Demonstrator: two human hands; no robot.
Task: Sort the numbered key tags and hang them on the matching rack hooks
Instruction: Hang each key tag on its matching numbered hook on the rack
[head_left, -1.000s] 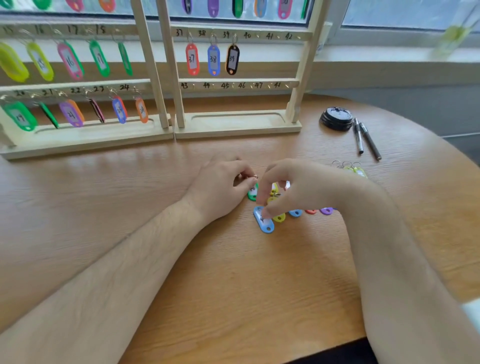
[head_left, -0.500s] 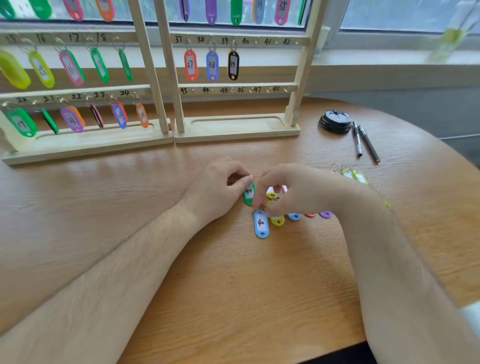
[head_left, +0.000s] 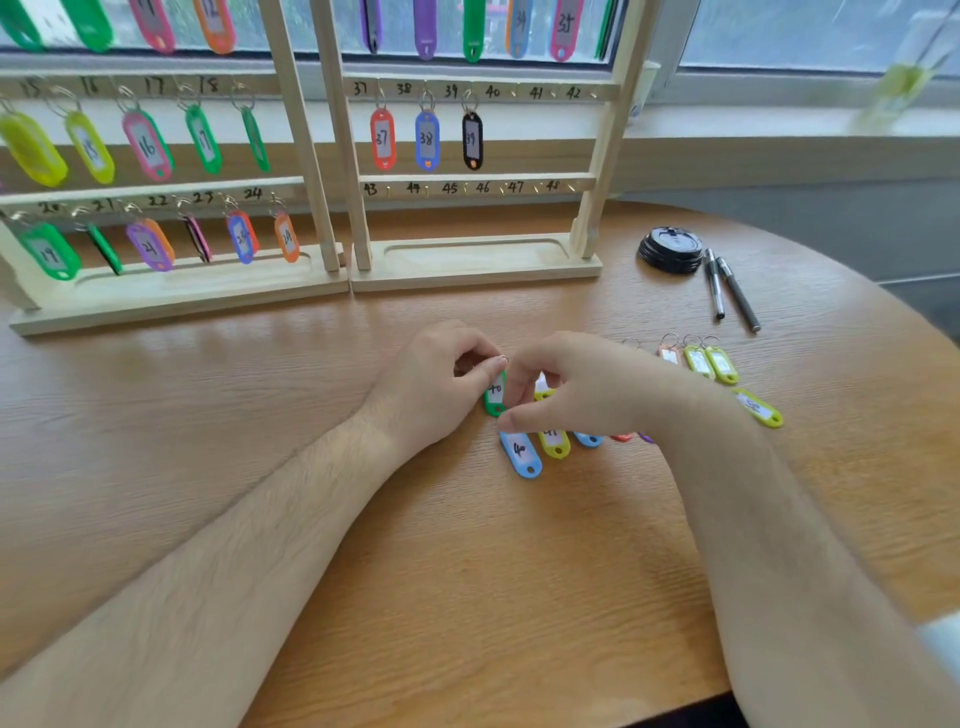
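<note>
My left hand (head_left: 436, 384) pinches the metal ring of a green tag marked 40 (head_left: 494, 397), which hangs down to the wooden table (head_left: 467, 571). My right hand (head_left: 587, 389) is curled just to its right. Its thumb and fingertips meet at the top end of a blue tag (head_left: 521, 453) that lies flat; that tag's ring is hidden. A yellow tag (head_left: 554, 441) and more tags peek out under this hand. On the right rack (head_left: 467, 265), tags 37, 38 and 39 hang in the top row. The hook marked 40 (head_left: 511, 93) is bare.
The left rack (head_left: 171, 301) is full of hung tags. Several loose lime and orange tags (head_left: 711, 364) lie right of my right hand, one lime tag (head_left: 761, 408) nearer the edge. Two pens (head_left: 727, 291) and a black lid (head_left: 670, 249) sit at the back right.
The blue tag has turned from slanted to nearly straight under my right thumb. My left hand has kept its pinch on the green tag's ring and lifted slightly.
</note>
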